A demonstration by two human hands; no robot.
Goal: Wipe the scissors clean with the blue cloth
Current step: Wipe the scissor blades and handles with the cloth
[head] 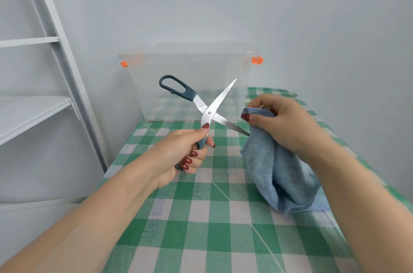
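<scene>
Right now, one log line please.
left hand: grips open teal-handled steel scissors | right hand: holds blue terry cloth at lower blade tip

Cannot see most of the lower dark-blue plastic handle of the steel-bladed scissors [209, 114], buried in the left hand [183, 154]. Cannot see the tip of one blade, lost against the blue terry cloth [279, 172] pinched by the right hand [283, 125]. Cannot read the blurred print on the green-and-white checked tablecloth [201, 239].
</scene>
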